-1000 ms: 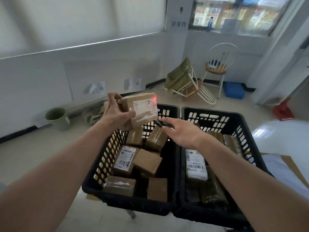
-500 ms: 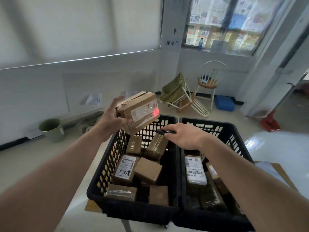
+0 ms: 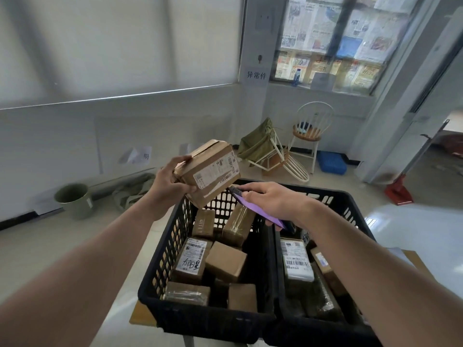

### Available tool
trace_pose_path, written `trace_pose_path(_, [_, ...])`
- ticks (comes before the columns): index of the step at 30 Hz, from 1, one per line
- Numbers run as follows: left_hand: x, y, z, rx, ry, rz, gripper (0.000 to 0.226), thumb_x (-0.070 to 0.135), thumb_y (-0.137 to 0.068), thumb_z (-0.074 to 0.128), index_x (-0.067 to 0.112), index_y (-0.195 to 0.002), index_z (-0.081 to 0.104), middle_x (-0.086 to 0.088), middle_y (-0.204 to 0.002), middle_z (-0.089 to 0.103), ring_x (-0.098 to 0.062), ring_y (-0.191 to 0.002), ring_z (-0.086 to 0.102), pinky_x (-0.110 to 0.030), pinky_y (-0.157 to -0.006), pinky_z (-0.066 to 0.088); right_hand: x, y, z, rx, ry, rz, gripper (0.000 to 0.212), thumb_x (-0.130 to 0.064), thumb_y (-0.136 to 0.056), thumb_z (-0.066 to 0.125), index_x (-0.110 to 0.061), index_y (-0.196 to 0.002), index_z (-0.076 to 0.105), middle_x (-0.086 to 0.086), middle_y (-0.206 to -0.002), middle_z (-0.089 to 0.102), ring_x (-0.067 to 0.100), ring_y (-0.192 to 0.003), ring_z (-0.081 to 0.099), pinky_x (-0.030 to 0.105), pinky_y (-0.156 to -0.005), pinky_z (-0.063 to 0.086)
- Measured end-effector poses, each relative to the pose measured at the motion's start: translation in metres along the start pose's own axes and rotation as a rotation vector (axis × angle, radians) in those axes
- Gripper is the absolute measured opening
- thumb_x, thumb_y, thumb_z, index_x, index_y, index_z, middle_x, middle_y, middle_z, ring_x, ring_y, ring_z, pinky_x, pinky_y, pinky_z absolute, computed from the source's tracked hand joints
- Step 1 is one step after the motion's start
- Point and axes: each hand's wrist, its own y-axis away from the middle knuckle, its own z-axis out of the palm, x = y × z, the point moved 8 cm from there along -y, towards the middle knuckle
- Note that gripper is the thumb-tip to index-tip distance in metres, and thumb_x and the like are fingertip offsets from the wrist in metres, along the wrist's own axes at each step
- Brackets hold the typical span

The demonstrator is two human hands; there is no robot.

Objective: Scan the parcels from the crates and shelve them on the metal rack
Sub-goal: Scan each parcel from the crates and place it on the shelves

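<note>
My left hand (image 3: 172, 182) holds a taped cardboard parcel (image 3: 213, 171) tilted above the far edge of the left black crate (image 3: 160, 279), its white label facing me. My right hand (image 3: 273, 200) grips a purple handheld scanner (image 3: 253, 207), its tip just under the parcel's label. Several brown parcels lie in the left crate, one (image 3: 190, 257) with handwriting on its label. The right black crate (image 3: 350, 209) holds a white-labelled parcel (image 3: 297, 259) and others, partly hidden by my right forearm. No metal rack is in view.
Both crates rest on a wooden surface (image 3: 140, 316). Beyond them stand a white chair (image 3: 310, 128), a tipped chair with green cloth (image 3: 260, 146), a blue bin (image 3: 330, 161), a green bucket (image 3: 74, 199) by the wall and a red dustpan (image 3: 398, 191).
The parcel has tilted and risen slightly in my left hand. The red scan light on its label has gone. The scanner's purple body now shows, and my view has lifted.
</note>
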Motion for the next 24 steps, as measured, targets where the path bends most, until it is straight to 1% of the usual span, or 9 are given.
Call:
trace_pose_path(2, [-0.001,0.001,-0.001,-0.005,0.016,-0.004,0.083,-0.023,-0.081,0.067,0.032,-0.142,0.058,-0.010,-0.125,0.058,-0.030,-0.107,0.070,-0.027,-0.073,0.063,-0.003,0.001,0.001,0.007,-0.016,-0.003,0.033,-0.047,-0.111,0.046,-0.053,-0.142,0.057,0.018,-0.133,0.068,0.038,-0.107,0.072,0.056,-0.091,0.061])
trace_pose_path(4, [-0.001,0.002,-0.001,-0.014,0.039,-0.014,0.083,-0.023,-0.081,0.067,0.031,-0.143,0.057,-0.013,-0.126,0.059,-0.032,-0.109,0.070,-0.032,-0.078,0.064,-0.003,0.000,0.000,0.037,-0.017,0.005,0.033,-0.050,-0.110,0.045,-0.054,-0.141,0.057,0.017,-0.127,0.069,0.028,-0.086,0.068,0.045,-0.070,0.063])
trace_pose_path(6, [-0.001,0.002,0.000,-0.018,0.087,-0.036,0.083,-0.023,-0.081,0.068,0.032,-0.142,0.057,-0.017,-0.129,0.059,-0.035,-0.113,0.069,-0.041,-0.085,0.065,0.000,-0.003,-0.003,0.100,-0.015,0.023,0.036,-0.052,-0.110,0.044,-0.055,-0.143,0.055,0.014,-0.117,0.070,0.021,-0.076,0.063,0.038,-0.061,0.057])
trace_pose_path(10, [0.005,0.003,0.006,-0.005,0.168,-0.054,0.077,-0.017,-0.083,0.072,0.036,-0.137,0.058,-0.019,-0.128,0.064,-0.039,-0.115,0.069,-0.049,-0.086,0.065,0.001,-0.010,-0.010,0.294,-0.108,0.026,0.041,-0.050,-0.110,0.041,-0.052,-0.150,0.049,-0.008,-0.099,0.065,0.015,-0.074,0.063,0.035,-0.064,0.057])
trace_pose_path(14, [0.015,0.008,0.013,0.010,0.271,-0.062,0.072,-0.012,-0.083,0.074,0.039,-0.131,0.061,-0.019,-0.133,0.056,-0.042,-0.118,0.066,-0.048,-0.085,0.065,-0.007,-0.017,-0.011,0.426,-0.237,-0.028,0.047,-0.046,-0.113,0.039,-0.057,-0.158,0.032,-0.008,-0.150,0.055,0.007,-0.071,0.060,0.022,-0.052,0.052])
trace_pose_path(17, [0.022,0.017,0.015,0.015,0.342,-0.070,0.071,-0.009,-0.081,0.077,0.041,-0.128,0.061,-0.023,-0.136,0.057,-0.043,-0.116,0.069,-0.048,-0.084,0.065,-0.021,-0.021,-0.014,0.508,-0.314,-0.117,0.048,-0.045,-0.114,0.037,-0.059,-0.160,0.027,-0.007,-0.170,0.036,0.008,-0.103,0.067,0.014,-0.070,0.047])
trace_pose_path(20, [0.031,0.033,0.015,0.010,0.365,-0.070,0.071,-0.004,-0.079,0.081,0.044,-0.126,0.059,-0.027,-0.137,0.056,-0.042,-0.109,0.074,-0.052,-0.087,0.064,-0.038,-0.023,-0.015,0.534,-0.379,-0.224,0.049,-0.041,-0.115,0.036,-0.064,-0.158,0.025,0.001,-0.165,0.042,0.011,-0.088,0.069,0.014,-0.058,0.051])
trace_pose_path(22, [0.038,0.048,0.013,0.015,0.344,-0.066,0.081,0.000,-0.076,0.084,0.048,-0.134,0.053,-0.029,-0.139,0.057,-0.042,-0.111,0.074,-0.054,-0.092,0.062,-0.048,-0.024,-0.016,0.525,-0.420,-0.307,0.050,-0.039,-0.116,0.033,-0.065,-0.158,0.023,0.002,-0.156,0.048,0.012,-0.093,0.062,0.022,-0.076,0.050])
trace_pose_path(24, [0.043,0.065,0.012,0.008,0.319,-0.081,0.101,0.002,-0.074,0.085,0.056,-0.147,0.041,-0.027,-0.138,0.062,-0.042,-0.116,0.072,-0.058,-0.098,0.058,-0.058,-0.022,-0.017,0.513,-0.458,-0.395,0.050,-0.036,-0.117,0.030,-0.063,-0.159,0.024,0.000,-0.143,0.053,0.019,-0.118,0.058,0.024,-0.097,0.046])
